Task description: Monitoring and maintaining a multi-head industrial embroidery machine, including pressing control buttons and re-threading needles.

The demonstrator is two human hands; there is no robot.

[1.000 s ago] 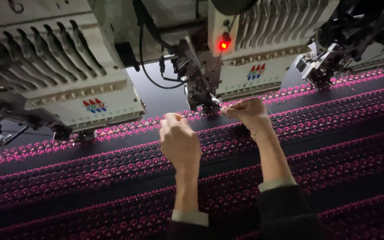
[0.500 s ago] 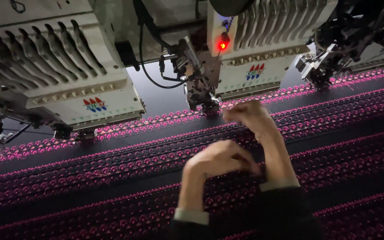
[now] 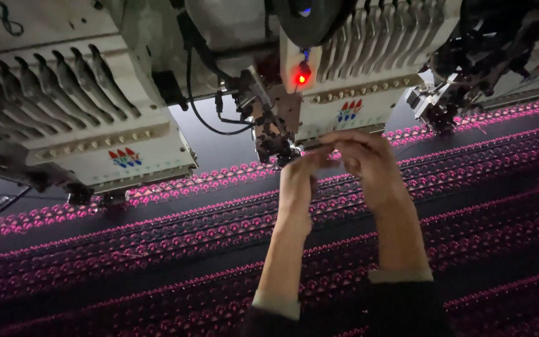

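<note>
Both my hands are raised under the middle embroidery head [image 3: 350,81], whose red lamp [image 3: 301,78] is lit. My left hand [image 3: 297,181] reaches up with its fingertips pinched just right of the needle assembly [image 3: 276,140]. My right hand [image 3: 369,165] is curled beside it, and its fingertips meet those of the left. Anything held between the fingers is too fine to see. Below them lies dark fabric [image 3: 157,262] stitched with long rows of pink motifs.
A second embroidery head [image 3: 82,118] hangs at the left and a third [image 3: 494,56] at the upper right, each close over the fabric. A black cable [image 3: 201,112] loops between the left and middle heads. The pink rows run diagonally across the whole bed.
My left hand dropped low over the fabric half a second ago and has come back up to the needle. My right hand stayed near the head and now touches the left.
</note>
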